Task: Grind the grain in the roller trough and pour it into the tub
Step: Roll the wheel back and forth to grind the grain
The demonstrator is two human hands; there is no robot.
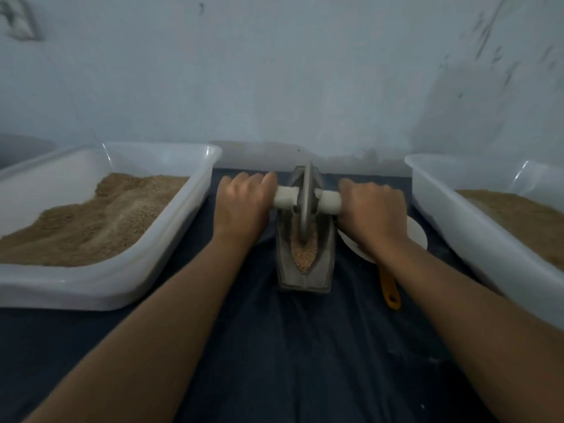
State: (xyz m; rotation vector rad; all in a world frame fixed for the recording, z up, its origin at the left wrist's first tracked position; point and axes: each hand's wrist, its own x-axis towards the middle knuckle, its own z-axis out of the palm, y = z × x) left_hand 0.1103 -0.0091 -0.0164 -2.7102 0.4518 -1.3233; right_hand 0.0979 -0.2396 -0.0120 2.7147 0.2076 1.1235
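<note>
Left of the roller trough (303, 257), a white tub (128, 288) holds ground meal. The left hand (241, 203) grips one white handle (285, 198); the grinding wheel (304, 203) stands in the grain (302, 253) inside the trough; the right hand (374, 213) grips the other handle. Right of the trough stands a second tub (476, 227). Grinding appears underway; next, the wheel likely needs rolling toward the person along the trough.

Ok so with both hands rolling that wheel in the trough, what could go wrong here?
1. The grey metal trough sits unheld on wrinkled dark cloth; hard strokes might slide or tip it.
2. Brown grain lies heaped near the pointed end and could spill over.
3. The right hand works just above the white dish and could knock it.
</note>
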